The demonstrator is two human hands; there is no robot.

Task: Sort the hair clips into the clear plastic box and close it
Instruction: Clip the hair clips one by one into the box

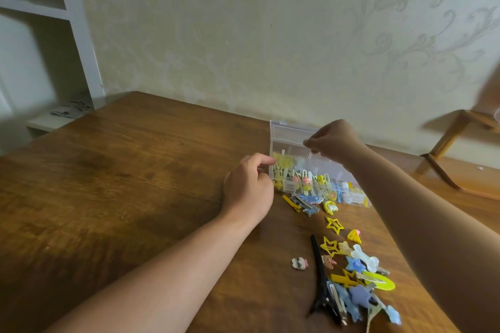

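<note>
1 clear plastic box (281, 134), 2 yellow star clips (334, 225), 2 hands (247, 186)

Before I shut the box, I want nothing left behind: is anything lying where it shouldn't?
Yes. Many hair clips still lie loose on the wooden table in front of the open clear box, including a black Eiffel Tower clip and two yellow star clips.

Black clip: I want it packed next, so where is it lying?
In the head view the black clip lies on the table, lower right, at the left edge of the loose pile, between the white charm and yellow stars.
</note>
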